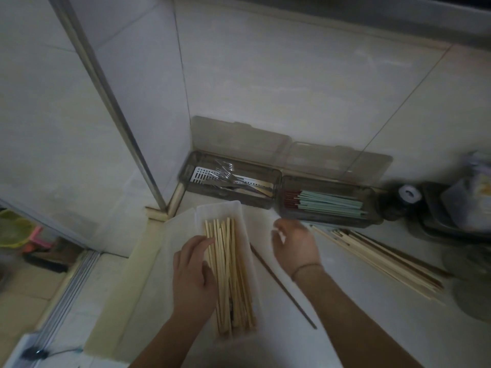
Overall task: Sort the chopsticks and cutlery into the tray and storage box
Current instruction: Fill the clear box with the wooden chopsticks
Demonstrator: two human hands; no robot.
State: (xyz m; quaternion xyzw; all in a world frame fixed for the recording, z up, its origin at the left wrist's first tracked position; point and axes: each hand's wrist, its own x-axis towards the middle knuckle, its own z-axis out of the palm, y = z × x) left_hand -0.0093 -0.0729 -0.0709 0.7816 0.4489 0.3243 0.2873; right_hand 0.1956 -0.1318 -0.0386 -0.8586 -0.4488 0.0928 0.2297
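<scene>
A white tray (245,229) lies on the counter and holds several pale wooden chopsticks (231,272). My left hand (192,272) rests on their left side with fingers laid flat over them. My right hand (293,247) hovers to the right of the tray, fingers loosely curled and holding nothing. A dark chopstick (281,284) lies on the counter between tray and right arm. A heap of pale and dark chopsticks (377,258) lies at the right. Against the wall, one grey storage box (275,179) holds metal forks and cutlery (231,179); the other (372,205) holds pale green and red chopsticks (326,204).
Both storage box lids (239,136) stand open against the tiled wall. Dark kitchen items and a small white roll (409,193) crowd the right end of the counter. A metal door frame (125,123) rises at the left, with the floor below it.
</scene>
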